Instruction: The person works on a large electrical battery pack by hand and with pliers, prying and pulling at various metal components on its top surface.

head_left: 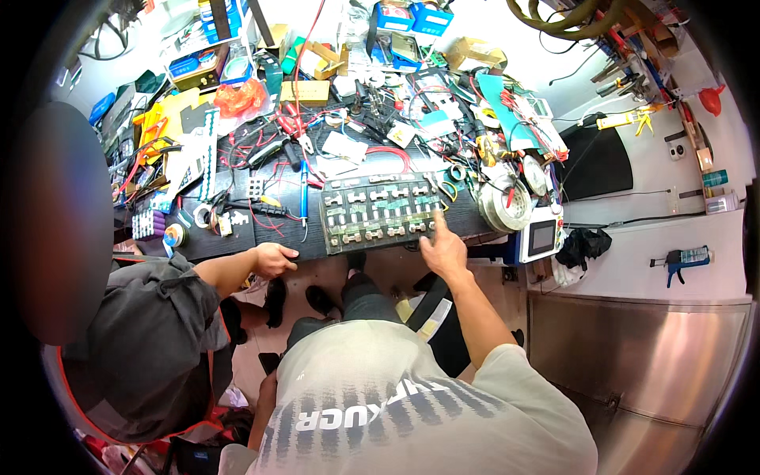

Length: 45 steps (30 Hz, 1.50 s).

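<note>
1. Box [325,212] w/ metal bits [372,235] lies at tabletop's [309,244] front edge; a careless pull cd drop it.
2. R hand [445,251] at box's R side: index out, grip loose, nothing held.
3. L hand [267,383] (mostly hidden, nr dark phone [269,362]): grip, can't tell.
4. Blue box [432,21], nr back edge: contents unclear.

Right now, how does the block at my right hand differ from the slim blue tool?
The block is broad, the blue tool slim. The block bears rows of metal pieces; the blue tool is mostly blue. Your right hand is at the block's edge; none is at the blue tool. Both lie on the dark table.
</note>
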Motion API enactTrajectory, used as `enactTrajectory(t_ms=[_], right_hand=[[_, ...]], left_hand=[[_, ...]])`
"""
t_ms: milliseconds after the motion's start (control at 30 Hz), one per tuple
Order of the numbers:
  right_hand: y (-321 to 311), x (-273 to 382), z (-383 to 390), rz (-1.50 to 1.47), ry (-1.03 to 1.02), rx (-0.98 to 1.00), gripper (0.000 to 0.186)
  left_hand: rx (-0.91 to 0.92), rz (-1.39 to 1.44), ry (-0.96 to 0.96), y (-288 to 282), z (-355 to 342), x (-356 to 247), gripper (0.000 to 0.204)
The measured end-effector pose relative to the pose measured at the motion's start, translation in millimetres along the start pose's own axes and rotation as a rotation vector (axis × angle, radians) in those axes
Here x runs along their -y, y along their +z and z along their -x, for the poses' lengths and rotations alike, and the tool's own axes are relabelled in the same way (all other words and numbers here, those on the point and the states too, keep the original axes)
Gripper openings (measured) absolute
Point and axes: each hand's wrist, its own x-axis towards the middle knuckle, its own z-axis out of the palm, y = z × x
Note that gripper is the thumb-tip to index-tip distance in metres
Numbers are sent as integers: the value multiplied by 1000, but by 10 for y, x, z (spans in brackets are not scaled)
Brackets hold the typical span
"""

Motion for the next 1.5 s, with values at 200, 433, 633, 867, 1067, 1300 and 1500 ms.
enactTrajectory(t_ms=[200,433,633,867,1067,1300,1500], right_hand=[[50,288,-512,99,-127,81,75],[-215,88,-893,59,42,72,83],[-281,78,-1088,125,-40,128,72],[-376,61,-832,160,64,37,50],[-112,494,-986,96,-231,115,62],[49,712,-940,167,-230,127,71],[117,962,-832,161,-303,186,75]], left_hand=[[37,80,-78,75,18,154,47],[288,313,-253,-263,-240,227,55],[122,185,-91,-304,-167,63,58],[46,44,11,-27,78,24,61],[-202,-26,228,72,-59,716,59],[-405,408,632,181,-690,3331,55],[-453,566,789,618,-816,4326,51]])
